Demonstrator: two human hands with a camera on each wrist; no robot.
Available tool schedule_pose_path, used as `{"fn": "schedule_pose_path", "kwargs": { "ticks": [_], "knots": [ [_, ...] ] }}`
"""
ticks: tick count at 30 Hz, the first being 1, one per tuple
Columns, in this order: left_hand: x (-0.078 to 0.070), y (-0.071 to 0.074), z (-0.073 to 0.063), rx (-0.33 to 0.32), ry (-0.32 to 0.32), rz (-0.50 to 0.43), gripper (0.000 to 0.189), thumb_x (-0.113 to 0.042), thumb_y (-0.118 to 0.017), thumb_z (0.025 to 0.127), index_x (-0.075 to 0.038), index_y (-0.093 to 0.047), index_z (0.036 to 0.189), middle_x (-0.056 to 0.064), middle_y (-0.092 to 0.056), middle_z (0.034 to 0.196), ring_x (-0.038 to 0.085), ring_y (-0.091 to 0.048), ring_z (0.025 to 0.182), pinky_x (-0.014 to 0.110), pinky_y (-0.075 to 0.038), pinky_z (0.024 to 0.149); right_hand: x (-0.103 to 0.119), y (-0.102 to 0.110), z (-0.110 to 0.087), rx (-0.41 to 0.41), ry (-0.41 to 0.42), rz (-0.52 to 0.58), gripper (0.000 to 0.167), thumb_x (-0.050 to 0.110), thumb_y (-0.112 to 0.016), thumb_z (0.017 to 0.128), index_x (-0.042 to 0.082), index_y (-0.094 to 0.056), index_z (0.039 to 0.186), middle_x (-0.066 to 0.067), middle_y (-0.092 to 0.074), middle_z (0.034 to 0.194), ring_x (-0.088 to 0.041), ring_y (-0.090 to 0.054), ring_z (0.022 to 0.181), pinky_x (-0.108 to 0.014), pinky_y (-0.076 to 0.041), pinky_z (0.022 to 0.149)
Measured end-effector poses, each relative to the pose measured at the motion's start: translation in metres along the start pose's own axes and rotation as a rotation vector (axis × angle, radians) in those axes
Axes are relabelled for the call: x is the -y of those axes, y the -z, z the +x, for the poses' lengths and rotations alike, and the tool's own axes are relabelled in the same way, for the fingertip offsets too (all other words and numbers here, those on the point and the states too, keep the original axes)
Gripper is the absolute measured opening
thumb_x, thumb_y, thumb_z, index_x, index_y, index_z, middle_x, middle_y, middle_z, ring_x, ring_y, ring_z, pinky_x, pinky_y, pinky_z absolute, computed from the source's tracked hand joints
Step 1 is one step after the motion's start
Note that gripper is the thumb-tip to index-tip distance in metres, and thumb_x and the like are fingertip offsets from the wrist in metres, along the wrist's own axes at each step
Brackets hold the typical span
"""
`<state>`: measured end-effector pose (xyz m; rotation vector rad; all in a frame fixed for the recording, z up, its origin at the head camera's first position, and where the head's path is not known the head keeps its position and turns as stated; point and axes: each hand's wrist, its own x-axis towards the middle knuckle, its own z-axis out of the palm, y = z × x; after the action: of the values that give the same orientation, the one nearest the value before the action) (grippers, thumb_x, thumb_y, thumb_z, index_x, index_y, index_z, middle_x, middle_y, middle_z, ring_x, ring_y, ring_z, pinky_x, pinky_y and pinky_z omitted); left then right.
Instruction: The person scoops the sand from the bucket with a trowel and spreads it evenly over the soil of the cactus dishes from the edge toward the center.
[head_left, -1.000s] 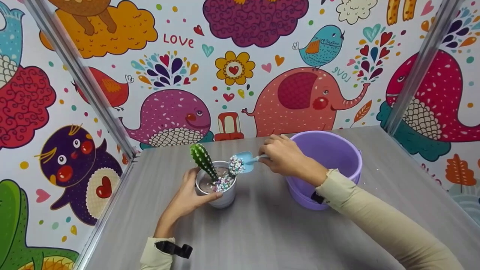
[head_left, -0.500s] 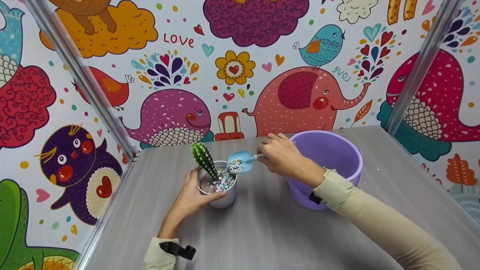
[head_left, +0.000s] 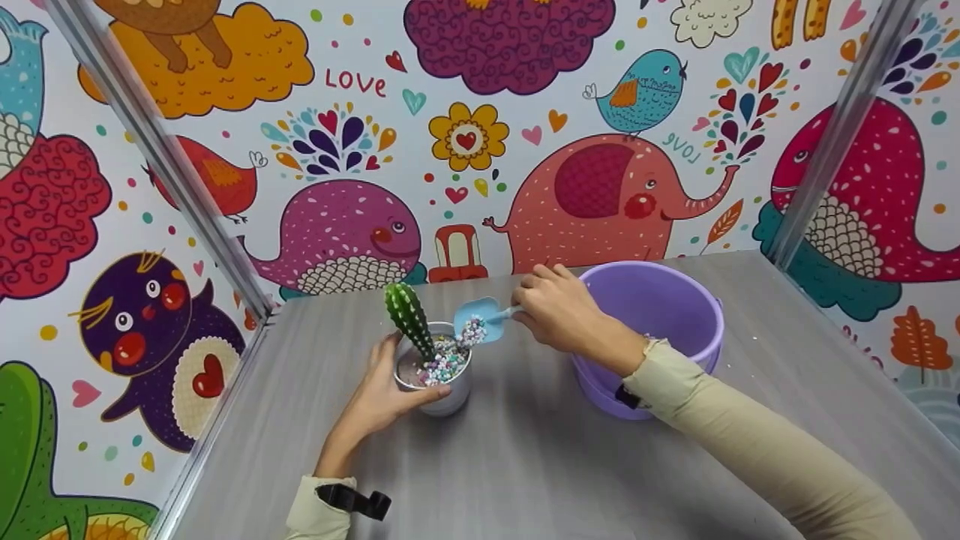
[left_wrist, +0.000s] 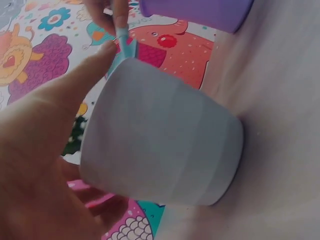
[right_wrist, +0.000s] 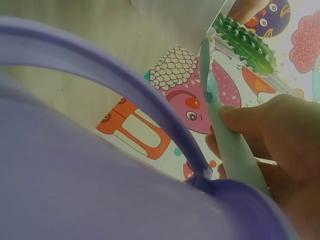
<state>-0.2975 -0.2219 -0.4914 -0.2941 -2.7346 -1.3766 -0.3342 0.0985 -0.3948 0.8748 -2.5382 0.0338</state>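
A green cactus (head_left: 409,321) leans to the left in a white flower pot (head_left: 448,405). Small multicoloured pebbles (head_left: 447,366) cover the right part of the pot's surface; brownish material shows on the left. My left hand (head_left: 375,394) grips the pot near its rim, thumb in front and fingers on the far side. In my right hand (head_left: 555,309) is the handle of a light blue toy shovel (head_left: 487,309). Its blade tilts at the pot's right rim and bears more pebbles. The right wrist view shows the thumb along the shovel handle (right_wrist: 232,150).
A purple bucket (head_left: 600,394) stands just right of the pot, under my right forearm. Its handle (right_wrist: 120,80) crosses the right wrist view. A patterned wall (head_left: 465,75) closes off the back of the grey table (head_left: 525,472).
The shovel blade has tipped further and moved slightly left, and its pebble load has shrunk. More pebbles lie around the cactus. The left hand keeps hold of the flower pot.
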Motion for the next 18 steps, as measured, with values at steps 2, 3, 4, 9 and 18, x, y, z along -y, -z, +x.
{"fn": "schedule_pose_path", "kwargs": {
  "ticks": [2,3,4,9,18],
  "knots": [
    [-0.002,-0.005,0.001,-0.014,0.002,0.026,0.133,-0.056,-0.098,0.072,-0.006,-0.024,0.171,0.024,-0.023,0.172,0.047,-0.028,0.161,0.067,-0.029,0.13,0.001,0.0,0.0,-0.003,-0.001,-0.002,0.016,0.025,-0.084,0.096,0.013,-0.084,0.107,-0.005,-0.08,0.101,-0.026,-0.063,0.096,-0.04,-0.05,0.079],
    [-0.003,-0.007,0.001,-0.023,-0.002,0.036,0.134,-0.057,-0.098,0.072,-0.005,-0.025,0.171,0.024,-0.024,0.171,0.047,-0.03,0.16,0.067,-0.03,0.13,0.001,0.0,0.0,-0.003,-0.003,0.0,0.017,0.025,-0.084,0.096,0.013,-0.084,0.107,-0.005,-0.08,0.102,-0.026,-0.063,0.096,-0.04,-0.049,0.079],
    [-0.004,-0.009,0.001,-0.034,-0.003,0.039,0.134,-0.057,-0.098,0.071,-0.004,-0.026,0.17,0.024,-0.025,0.169,0.046,-0.031,0.159,0.067,-0.031,0.13,0.001,0.0,0.001,-0.002,-0.004,0.0,0.017,0.025,-0.084,0.096,0.013,-0.084,0.107,-0.005,-0.08,0.102,-0.026,-0.063,0.095,-0.04,-0.049,0.078],
    [-0.003,-0.008,0.002,-0.064,-0.016,0.046,0.132,-0.054,-0.1,0.07,-0.005,-0.028,0.17,0.024,-0.034,0.168,0.044,-0.036,0.157,0.067,-0.032,0.129,0.003,0.0,0.001,0.009,-0.012,0.006,0.016,0.025,-0.084,0.096,0.013,-0.084,0.107,-0.005,-0.08,0.102,-0.026,-0.063,0.096,-0.04,-0.049,0.078],
    [0.002,0.001,0.001,0.002,-0.027,-0.064,0.133,-0.046,-0.102,0.07,-0.013,-0.024,0.172,0.019,-0.027,0.177,0.043,-0.026,0.164,0.068,-0.023,0.132,0.006,-0.003,0.003,0.02,-0.018,0.018,0.015,0.025,-0.082,0.098,0.014,-0.084,0.107,-0.005,-0.079,0.103,-0.026,-0.063,0.095,-0.04,-0.049,0.078]
  ]
}}
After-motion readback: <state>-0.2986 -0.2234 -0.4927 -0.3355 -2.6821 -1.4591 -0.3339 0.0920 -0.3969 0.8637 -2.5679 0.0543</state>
